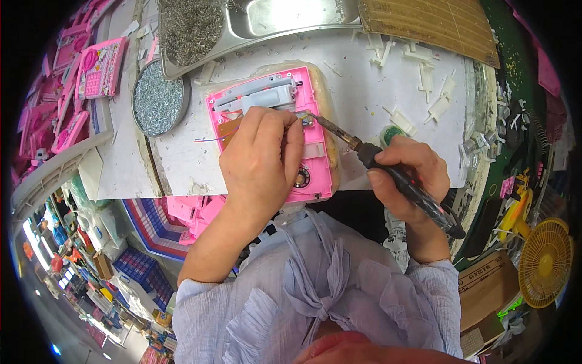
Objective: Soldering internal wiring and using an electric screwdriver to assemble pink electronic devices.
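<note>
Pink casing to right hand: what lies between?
In the head view, the front of the soldering iron reaches from the right hand to the pink casing, over pale padding and white worktop.

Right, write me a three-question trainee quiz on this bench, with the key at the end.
1. Which hand grips the soldering iron?
A) left
B) right
C) both

2. True or false: the round dish of small metal pieces sits to the left of the pink housing.

3. Fill in: the iron's tip points toward the fingertips of the ____ hand.

Key:
1. B, the right hand.
2. True.
3. Left; the left hand is over the housing.
</note>
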The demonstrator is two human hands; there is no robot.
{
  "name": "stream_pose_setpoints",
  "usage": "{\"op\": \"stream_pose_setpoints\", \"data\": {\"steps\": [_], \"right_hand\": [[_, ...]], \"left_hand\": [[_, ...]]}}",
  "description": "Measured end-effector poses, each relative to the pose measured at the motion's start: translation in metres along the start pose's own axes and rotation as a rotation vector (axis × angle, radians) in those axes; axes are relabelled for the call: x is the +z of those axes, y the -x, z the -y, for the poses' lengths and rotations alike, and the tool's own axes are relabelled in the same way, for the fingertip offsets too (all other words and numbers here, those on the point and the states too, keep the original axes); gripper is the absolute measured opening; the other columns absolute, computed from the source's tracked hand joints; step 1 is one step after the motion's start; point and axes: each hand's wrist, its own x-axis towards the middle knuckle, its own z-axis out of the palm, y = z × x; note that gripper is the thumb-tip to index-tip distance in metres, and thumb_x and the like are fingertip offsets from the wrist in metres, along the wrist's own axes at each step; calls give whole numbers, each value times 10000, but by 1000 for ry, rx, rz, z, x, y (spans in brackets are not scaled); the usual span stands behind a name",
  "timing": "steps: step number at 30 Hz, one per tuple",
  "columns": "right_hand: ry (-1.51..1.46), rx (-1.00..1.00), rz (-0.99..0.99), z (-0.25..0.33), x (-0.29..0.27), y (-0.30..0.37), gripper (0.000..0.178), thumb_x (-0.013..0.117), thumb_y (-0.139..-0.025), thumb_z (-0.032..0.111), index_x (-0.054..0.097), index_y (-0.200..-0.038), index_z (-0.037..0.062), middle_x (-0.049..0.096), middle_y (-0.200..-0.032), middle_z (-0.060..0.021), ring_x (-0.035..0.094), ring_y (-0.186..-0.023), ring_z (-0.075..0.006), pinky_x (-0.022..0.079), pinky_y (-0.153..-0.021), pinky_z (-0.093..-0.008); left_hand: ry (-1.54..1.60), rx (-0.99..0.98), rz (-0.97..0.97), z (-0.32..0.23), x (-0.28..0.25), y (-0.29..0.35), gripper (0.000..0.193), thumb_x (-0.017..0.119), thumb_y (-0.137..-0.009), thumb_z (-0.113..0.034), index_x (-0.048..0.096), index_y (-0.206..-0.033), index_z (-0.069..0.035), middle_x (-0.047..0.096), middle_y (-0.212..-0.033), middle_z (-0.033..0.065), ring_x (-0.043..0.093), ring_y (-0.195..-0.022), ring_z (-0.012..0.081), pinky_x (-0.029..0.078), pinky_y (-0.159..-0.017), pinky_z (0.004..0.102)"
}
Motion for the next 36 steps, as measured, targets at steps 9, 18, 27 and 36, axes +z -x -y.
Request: {"op": "stream_pose_setpoints", "data": {"steps": [9, 18, 27, 36], "right_hand": [[78, -69, 56, 0, 1, -6, 301, 833, -788, 67, 648, -1025, 58, 637, -704, -61, 574, -527, -183, 441, -491, -302], [73, -267, -68, -10, 2, 6, 279, 819, -783, 23, 654, -1008, 31, 624, -685, -65, 559, -515, -209, 418, -464, -306], [116, -239, -14, -7, 0, 4, 296, 837, -784, 53, 655, -1016, 30, 631, -720, -64, 556, -518, -201, 411, -461, -310], [111, -242, -22, -11, -3, 2, 298, 836, -788, 58, 657, -1025, 39, 610, -703, -55, 519, -502, -188, 376, -452, -305]], "left_hand": [[-22, 10, 10, 1, 0, 0, 123, 753, -846, -51, 654, -917, -57, 622, -857, 86, 649, -724, 267, 519, -614, 366], [9, 17, -16, 1, 1, 0, 118, 742, -848, 11, 640, -894, -25, 638, -833, 95, 618, -684, 244, 499, -613, 342], [13, -27, 3, -2, 0, 0, 107, 737, -857, 6, 646, -904, -26, 645, -844, 97, 621, -688, 247, 508, -621, 338], [2, -22, -11, 0, 0, 2, 118, 760, -839, -53, 688, -932, -55, 664, -906, 77, 678, -744, 258, 547, -637, 349]]}}
